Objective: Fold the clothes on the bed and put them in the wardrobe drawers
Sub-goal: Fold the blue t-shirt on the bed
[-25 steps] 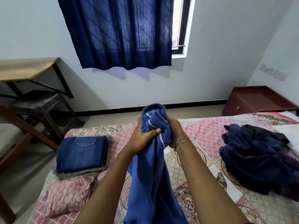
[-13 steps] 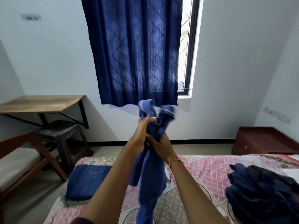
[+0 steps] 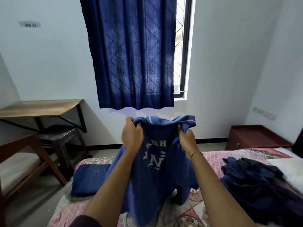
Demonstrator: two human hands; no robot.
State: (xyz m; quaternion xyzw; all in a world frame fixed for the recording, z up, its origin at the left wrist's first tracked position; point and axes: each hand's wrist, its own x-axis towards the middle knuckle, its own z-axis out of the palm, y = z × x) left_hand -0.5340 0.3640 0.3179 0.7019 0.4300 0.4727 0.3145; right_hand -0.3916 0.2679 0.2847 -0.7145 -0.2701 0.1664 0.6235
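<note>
I hold a blue T-shirt [image 3: 155, 181] with pale printed letters up in the air over the bed [image 3: 211, 158]. My left hand [image 3: 132, 135] grips its top edge at the left and my right hand [image 3: 186, 139] grips the top edge at the right, so the shirt hangs spread between them. Folded blue jeans [image 3: 89, 179] lie on the bed's left side. On the right of the bed sits a heap of dark navy clothes [image 3: 255, 182], unfolded.
A wooden desk [image 3: 41, 108] and a dark stool [image 3: 60, 136] stand at the left wall, with a wooden bench [image 3: 21, 161] nearer. A red-brown bedside cabinet [image 3: 255, 138] stands at the right. A blue curtain [image 3: 134, 53] covers the window ahead.
My hands were bunched together on the balled-up shirt; they have moved apart and the shirt now hangs open between them. The view has tilted upward.
</note>
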